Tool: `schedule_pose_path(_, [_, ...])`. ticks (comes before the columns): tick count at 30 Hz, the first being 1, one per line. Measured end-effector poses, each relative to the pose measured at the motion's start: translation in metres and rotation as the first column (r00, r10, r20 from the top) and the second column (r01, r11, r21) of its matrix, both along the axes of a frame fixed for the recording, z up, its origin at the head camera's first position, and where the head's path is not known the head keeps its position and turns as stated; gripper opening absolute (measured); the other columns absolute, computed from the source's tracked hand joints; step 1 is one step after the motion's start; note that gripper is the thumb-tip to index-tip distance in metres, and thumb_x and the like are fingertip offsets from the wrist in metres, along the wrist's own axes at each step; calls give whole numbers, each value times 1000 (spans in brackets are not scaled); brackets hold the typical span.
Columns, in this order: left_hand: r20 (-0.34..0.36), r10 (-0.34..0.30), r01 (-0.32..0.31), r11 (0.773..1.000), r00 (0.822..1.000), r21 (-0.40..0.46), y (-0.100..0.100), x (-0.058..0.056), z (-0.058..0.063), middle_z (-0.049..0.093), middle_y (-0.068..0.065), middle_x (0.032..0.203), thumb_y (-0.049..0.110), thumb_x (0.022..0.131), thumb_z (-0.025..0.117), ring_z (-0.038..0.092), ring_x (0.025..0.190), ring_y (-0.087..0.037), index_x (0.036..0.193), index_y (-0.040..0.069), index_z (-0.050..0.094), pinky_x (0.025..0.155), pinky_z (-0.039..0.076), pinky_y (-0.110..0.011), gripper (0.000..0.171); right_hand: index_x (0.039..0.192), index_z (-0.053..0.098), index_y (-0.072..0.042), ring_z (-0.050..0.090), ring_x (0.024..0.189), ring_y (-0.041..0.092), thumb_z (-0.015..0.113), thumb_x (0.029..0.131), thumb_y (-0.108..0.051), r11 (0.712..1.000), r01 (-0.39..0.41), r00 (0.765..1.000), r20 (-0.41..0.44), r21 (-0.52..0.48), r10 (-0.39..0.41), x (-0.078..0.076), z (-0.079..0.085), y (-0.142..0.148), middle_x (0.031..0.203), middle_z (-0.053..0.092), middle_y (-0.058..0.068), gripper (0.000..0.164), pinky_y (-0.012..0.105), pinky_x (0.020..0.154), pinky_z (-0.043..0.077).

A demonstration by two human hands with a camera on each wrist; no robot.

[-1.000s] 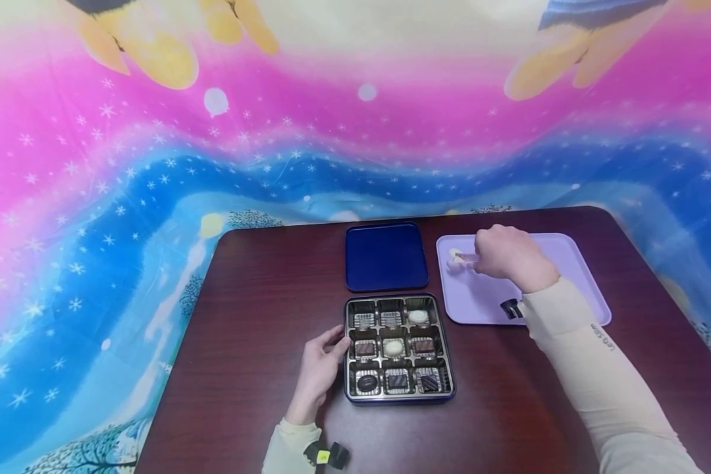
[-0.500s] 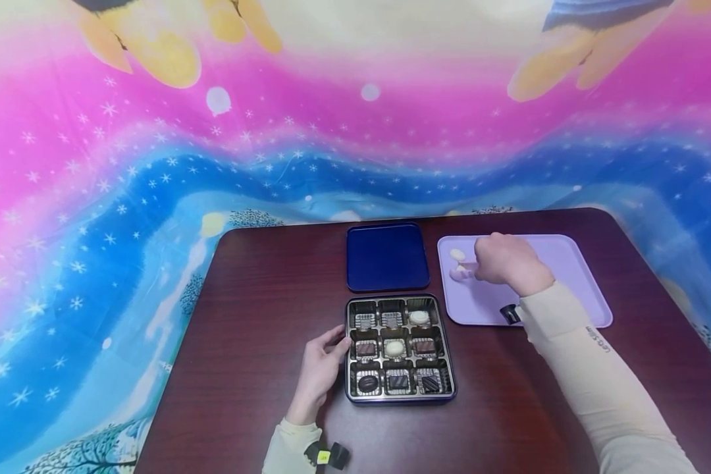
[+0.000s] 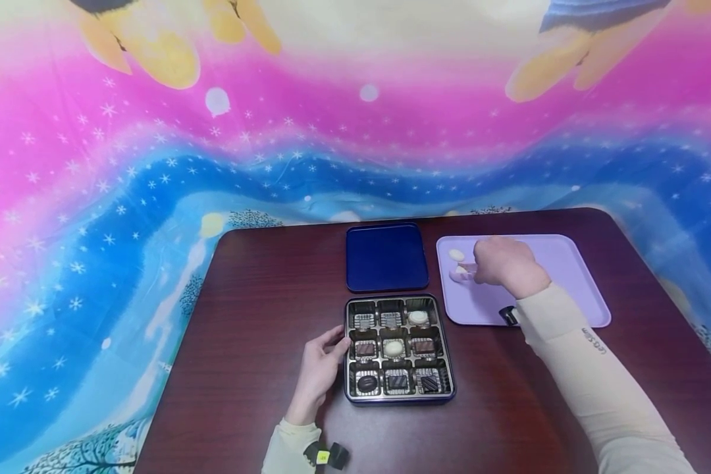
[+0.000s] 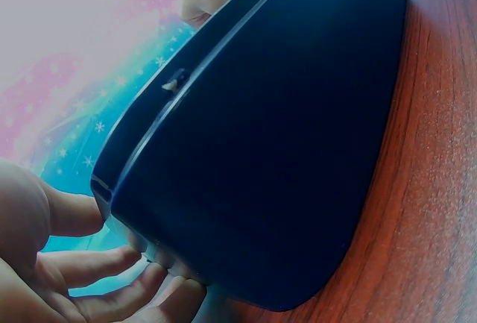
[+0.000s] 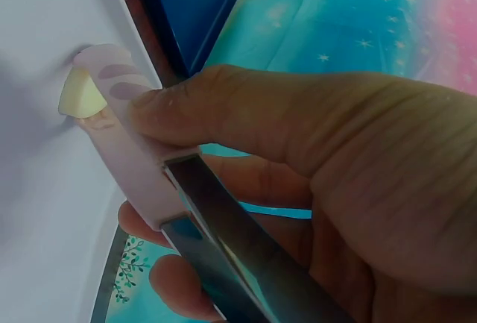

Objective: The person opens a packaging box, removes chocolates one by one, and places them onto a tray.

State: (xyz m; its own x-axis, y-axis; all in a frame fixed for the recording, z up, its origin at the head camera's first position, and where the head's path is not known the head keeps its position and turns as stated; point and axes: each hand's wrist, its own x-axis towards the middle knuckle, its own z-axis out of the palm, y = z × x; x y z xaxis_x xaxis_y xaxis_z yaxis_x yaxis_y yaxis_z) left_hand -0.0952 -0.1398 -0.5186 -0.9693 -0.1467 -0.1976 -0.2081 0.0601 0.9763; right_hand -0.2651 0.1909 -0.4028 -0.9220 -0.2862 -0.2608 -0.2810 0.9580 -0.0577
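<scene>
table (image 3: 243,316) is carrying everything, and from where i'm standing the left hand (image 3: 318,368) is holding the box (image 3: 399,400) by its left edge, part open, thumb at the rim and fingers bending against the side, probably to stop it sliding. the box is sitting close to the person, its nine pockets facing up, seven of them showing chocolates (image 3: 394,347): white, brown and dark. behind it the lid (image 3: 386,257) is lying flat, seemingly set there so the pockets are lying uncovered within reach. further right the tray (image 3: 551,263) is bearing one white chocolate (image 3: 456,255) near its far left corner. just nearer, the tongs (image 5: 123,155) are holding a second white piece (image 5: 82,95) between their tips; whether it is touching the tray i can't tell. the right hand (image 3: 503,260) is pinching the tongs, its grip narrow, thumb pressing one arm and fingers bending on the other side. the tongs are likely keeping bare fingers off the sweet.
</scene>
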Motion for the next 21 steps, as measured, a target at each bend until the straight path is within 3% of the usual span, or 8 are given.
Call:
schedule_pose_path(13, [6,2,-2,1000,1000,1,0,0,1,63,-28,128,6,98,64,66,98,-28,136,-11,56,69,56,-23,43,87,69,-6,54,68,26,77,84,-25,1000,-5,1000,-27,25,5,4,4,-2,78,62,9,21,43,52,46])
schedule_pose_path(21, [6,-2,2,1000,1000,3,0,0,0,63,-28,129,6,98,64,66,98,-28,136,-11,56,69,56,-23,42,86,69,-7,56,67,27,79,82,-25,1000,-10,998,-55,12,11,8,12,-2,80,64,10,20,43,53,46])
